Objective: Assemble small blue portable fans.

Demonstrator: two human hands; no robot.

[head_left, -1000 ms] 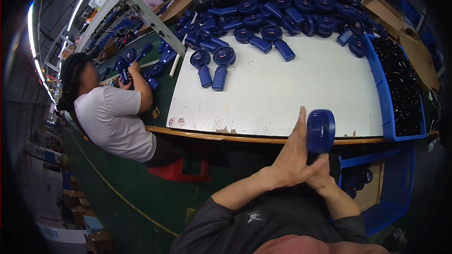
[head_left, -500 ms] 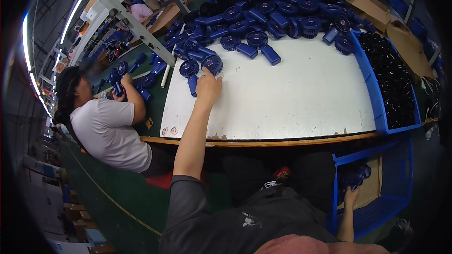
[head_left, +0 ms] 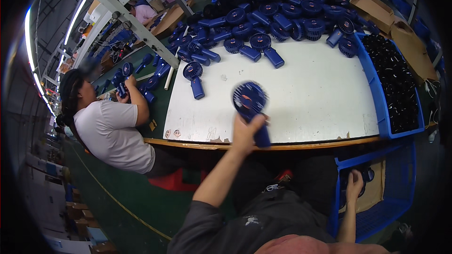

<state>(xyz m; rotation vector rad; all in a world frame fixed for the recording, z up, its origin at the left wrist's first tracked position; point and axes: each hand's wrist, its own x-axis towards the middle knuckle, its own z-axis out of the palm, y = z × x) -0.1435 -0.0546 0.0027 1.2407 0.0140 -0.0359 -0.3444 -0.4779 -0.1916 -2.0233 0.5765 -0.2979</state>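
Carrying handheld fans on a white-topped worktable (head_left: 306,99). Bearing a dense heap of dark-blue handheld fans (head_left: 282,21) along the far side, with two fans (head_left: 260,42) lying side by side at its front, pointing their handles toward the near right. Supporting a lone fan (head_left: 196,83) near the left edge, and a blue plastic bin (head_left: 375,87) full of small black parts (head_left: 396,82) at the right end. Showing two small stickers (head_left: 177,133) at the near-left corner, and flaking along the wood-coloured front edge.
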